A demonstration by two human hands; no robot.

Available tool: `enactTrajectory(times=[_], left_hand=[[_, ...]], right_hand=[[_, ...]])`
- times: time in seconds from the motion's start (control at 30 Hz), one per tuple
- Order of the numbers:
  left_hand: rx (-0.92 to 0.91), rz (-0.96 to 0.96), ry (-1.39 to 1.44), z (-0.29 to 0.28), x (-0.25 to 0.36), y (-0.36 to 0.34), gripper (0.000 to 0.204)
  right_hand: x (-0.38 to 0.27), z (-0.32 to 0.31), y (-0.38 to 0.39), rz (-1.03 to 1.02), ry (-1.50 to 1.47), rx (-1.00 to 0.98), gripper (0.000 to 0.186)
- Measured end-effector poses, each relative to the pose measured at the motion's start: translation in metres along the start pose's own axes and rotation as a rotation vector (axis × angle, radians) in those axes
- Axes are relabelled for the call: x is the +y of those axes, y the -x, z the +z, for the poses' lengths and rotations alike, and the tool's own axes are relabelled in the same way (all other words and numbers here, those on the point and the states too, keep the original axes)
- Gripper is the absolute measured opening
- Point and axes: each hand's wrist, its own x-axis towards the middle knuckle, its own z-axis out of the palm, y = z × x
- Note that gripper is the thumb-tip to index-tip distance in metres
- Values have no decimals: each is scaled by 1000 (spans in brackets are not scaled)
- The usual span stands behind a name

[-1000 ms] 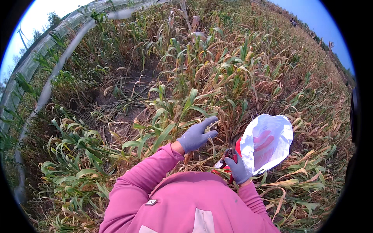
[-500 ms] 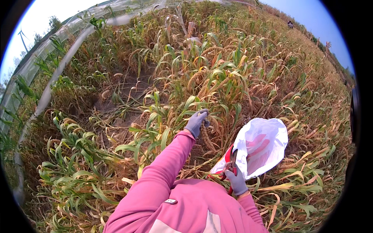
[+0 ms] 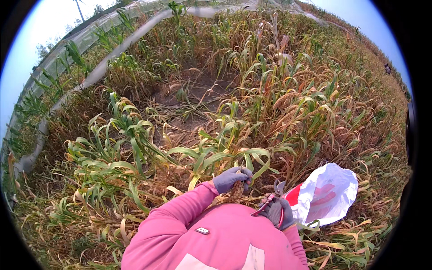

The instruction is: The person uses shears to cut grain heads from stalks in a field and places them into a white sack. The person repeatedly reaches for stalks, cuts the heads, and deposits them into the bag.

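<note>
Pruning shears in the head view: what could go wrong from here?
The pruning shears, held in the right hand, look open; if the left hand came too close, they might nick it.

The seed head hangs below the left hand, so it could slip or shed grain if the grip loosened.

The white and red bag leans among the plants with its mouth open; a knock might tip it further.
</note>
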Motion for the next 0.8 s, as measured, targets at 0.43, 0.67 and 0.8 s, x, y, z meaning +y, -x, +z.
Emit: enactTrajectory(times=[0.43,0.67,0.8], left_hand=[[-117,-14,-507,-19,-22,85,25],[143,155,-479,-34,-25,90,14],[315,301,-268,-31,20,76,16]], right_hand=[[16,56,-22,88,92,-194,74],[8,62,-30,-151,484,-18,51],[-13,44,-24,-254,1230,122,47]])
